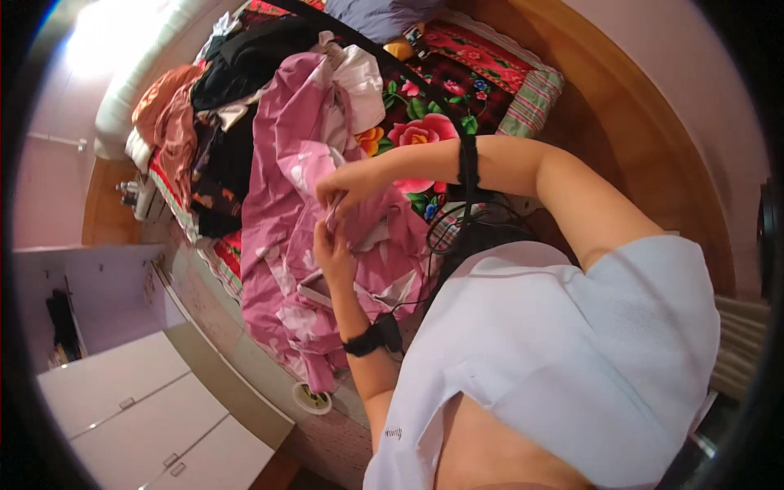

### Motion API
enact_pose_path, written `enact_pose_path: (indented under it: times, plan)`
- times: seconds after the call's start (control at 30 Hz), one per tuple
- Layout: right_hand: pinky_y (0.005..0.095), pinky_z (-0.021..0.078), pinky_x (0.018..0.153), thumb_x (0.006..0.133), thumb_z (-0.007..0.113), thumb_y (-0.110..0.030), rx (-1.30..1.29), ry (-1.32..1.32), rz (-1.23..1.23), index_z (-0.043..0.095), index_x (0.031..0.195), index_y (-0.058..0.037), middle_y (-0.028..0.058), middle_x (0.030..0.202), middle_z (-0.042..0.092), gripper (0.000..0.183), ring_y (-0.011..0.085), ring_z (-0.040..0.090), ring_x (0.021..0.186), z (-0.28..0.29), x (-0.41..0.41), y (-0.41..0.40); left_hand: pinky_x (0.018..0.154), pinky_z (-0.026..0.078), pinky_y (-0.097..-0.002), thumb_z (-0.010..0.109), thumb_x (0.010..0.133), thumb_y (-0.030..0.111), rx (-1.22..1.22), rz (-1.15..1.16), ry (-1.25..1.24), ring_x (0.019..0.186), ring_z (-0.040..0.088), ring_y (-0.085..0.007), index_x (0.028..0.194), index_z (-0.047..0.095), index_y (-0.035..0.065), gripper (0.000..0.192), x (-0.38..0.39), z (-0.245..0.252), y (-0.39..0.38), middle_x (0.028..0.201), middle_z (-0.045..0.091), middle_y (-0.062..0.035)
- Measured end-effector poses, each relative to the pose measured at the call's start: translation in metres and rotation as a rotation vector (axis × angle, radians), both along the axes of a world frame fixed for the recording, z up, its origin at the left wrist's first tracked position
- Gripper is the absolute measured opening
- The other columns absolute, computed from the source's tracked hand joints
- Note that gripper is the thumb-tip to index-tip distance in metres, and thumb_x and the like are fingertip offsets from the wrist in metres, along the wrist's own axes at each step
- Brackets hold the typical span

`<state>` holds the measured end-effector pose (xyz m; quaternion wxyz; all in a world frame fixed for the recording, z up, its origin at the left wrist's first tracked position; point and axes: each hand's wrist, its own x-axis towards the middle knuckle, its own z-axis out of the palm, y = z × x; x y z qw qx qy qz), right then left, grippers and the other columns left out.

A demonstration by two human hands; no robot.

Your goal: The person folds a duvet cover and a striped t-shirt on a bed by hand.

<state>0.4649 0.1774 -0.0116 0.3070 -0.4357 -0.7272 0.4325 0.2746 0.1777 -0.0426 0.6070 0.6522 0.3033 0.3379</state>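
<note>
A large pink cloth with white patterns [269, 202] lies crumpled over the bed in front of me. My right hand [354, 182] comes in from the upper right and pinches a small fold of pink fabric. Just below it, the fingers of my left hand [334, 254] hold the same gathered fold, close to my right fingertips. The cloth hangs over the bed's near side. A white piece of fabric [361, 86] lies beside its upper part. The fingers partly hide the held fold.
Black clothing [245, 61] and an orange-pink garment [174, 122] lie at the left of the floral bedding [453, 98]. A phone [416, 40] rests farther back. Black cables [438, 236] loop by my waist. A round container [312, 398] stands on the floor near a white cabinet [147, 404].
</note>
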Motion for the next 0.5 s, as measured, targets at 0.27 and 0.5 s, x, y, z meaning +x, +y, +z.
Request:
enact_pose_path:
  times: [0.27,0.5]
  plan:
    - [0.0352,0.0427,0.073,0.065,0.068,-0.019,0.151,-0.009,0.248,0.054,0.095,-0.0033,0.0124,0.088,0.059,0.037,0.0239,0.057,0.085,0.006,0.003,-0.007,0.077,0.041,-0.0257,0.047,0.088,0.009,0.039,0.456,-0.048,0.087,0.049,-0.0122,0.098,0.052,0.0011,0.014,-0.026,0.070,-0.029,0.094,0.054,-0.0050]
    - [0.0395,0.0435,0.077,0.054,0.063,-0.007,0.632,-0.007,-0.016,0.057,0.088,-0.0056,0.0126,0.101,0.053,0.035,0.0322,0.053,0.094,-0.014,0.040,0.009,0.089,0.038,-0.0345,0.045,0.087,0.022,0.442,0.818,0.028,0.100,0.048,-0.0200,0.115,0.046,0.0021,0.034,0.011,0.149,-0.089,0.108,0.049,-0.0094]
